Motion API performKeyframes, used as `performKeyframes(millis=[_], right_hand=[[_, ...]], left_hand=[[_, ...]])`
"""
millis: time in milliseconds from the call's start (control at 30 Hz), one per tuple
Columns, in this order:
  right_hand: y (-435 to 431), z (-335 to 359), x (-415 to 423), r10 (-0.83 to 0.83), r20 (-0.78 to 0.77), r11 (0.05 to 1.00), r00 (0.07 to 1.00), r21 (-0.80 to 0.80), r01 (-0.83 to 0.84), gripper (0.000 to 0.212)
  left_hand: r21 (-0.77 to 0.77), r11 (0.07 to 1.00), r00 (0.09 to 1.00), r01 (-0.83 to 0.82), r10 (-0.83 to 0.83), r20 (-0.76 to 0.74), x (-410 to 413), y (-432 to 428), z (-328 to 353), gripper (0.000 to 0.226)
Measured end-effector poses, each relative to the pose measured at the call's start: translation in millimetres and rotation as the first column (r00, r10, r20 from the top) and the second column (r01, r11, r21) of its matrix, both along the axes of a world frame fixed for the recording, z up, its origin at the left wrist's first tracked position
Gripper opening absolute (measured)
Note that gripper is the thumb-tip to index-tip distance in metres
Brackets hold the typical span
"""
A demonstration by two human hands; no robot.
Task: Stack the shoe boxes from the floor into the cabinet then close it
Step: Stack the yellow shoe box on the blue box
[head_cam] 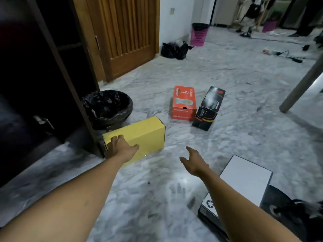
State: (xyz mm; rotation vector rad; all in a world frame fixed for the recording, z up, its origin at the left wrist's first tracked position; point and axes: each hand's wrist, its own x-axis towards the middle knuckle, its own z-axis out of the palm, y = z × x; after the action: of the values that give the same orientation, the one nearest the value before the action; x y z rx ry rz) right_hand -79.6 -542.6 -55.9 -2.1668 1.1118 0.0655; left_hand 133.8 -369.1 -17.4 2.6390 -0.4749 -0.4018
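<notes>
A yellow shoe box point(145, 135) lies on the marble floor beside the dark open cabinet point(52, 84). My left hand point(121, 146) rests on the box's near left end, fingers spread over its top. My right hand point(194, 160) hovers open above the floor, right of the yellow box and apart from it. Farther off lie an orange shoe box point(183, 103) and a black shoe box point(208, 109), side by side. A white shoe box point(244, 179) sits at the lower right on another dark box point(209, 212).
A bin lined with a black bag point(108, 107) stands against the cabinet's side, just behind the yellow box. A wooden door point(125, 32) is behind it. A grey table leg point(302, 84) slants at right. Black bags point(174, 49) and a pink bin point(199, 34) stand far back.
</notes>
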Motion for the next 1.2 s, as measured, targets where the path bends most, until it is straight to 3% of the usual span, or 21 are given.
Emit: performKeyframes(millis=[100, 267, 433, 700, 800, 867, 933, 1100, 1167, 1200], right_hand=[[-16, -10, 52, 0.056, 0.038, 0.998, 0.998, -0.009, -0.056, 0.07], [-35, -10, 134, 0.082, 0.274, 0.994, 0.958, 0.051, -0.099, 0.07], [-50, -18, 167, -0.073, 0.35, 0.948, 0.934, 0.315, -0.044, 0.091], [-11, -51, 90, -0.262, 0.389, 0.961, 0.883, 0.189, 0.202, 0.093], [14, -69, 46, -0.366, 0.377, 0.922, 0.851, 0.272, 0.276, 0.102], [24, -77, 26, -0.44, 0.329, 0.886, 0.835, 0.307, 0.346, 0.094], [29, -81, 14, -0.468, 0.28, 0.868, 0.838, 0.325, 0.376, 0.091], [23, -84, 10, -0.344, 0.273, 0.889, 0.899, 0.402, 0.218, 0.138], [17, -80, 14, -0.243, 0.264, 0.893, 0.933, 0.436, 0.11, 0.141], [15, -81, 16, -0.2, 0.273, 0.891, 0.941, 0.45, 0.059, 0.132]], left_hand=[[0.01, 0.993, 0.992, -0.12, 0.12, 0.032, 24, 1, -18, 0.083], [-0.096, 0.968, 0.973, -0.231, 0.229, -0.034, 53, 10, -52, 0.088], [-0.228, 0.929, 0.956, -0.291, 0.274, -0.105, 63, 1, -62, 0.092], [-0.355, 0.865, 0.934, -0.355, 0.339, -0.109, 8, 22, -77, 0.102], [-0.442, 0.834, 0.942, -0.331, 0.263, -0.21, -14, 47, -93, 0.123], [-0.48, 0.804, 0.93, -0.351, 0.237, -0.282, -26, 64, -101, 0.144], [-0.495, 0.792, 0.921, -0.356, 0.207, -0.331, -36, 76, -109, 0.15], [-0.421, 0.841, 0.908, -0.341, 0.179, -0.379, -34, 87, -126, 0.149], [-0.387, 0.866, 0.892, -0.317, 0.133, -0.432, -27, 88, -131, 0.155], [-0.379, 0.876, 0.883, -0.299, 0.104, -0.458, -24, 88, -132, 0.154]])
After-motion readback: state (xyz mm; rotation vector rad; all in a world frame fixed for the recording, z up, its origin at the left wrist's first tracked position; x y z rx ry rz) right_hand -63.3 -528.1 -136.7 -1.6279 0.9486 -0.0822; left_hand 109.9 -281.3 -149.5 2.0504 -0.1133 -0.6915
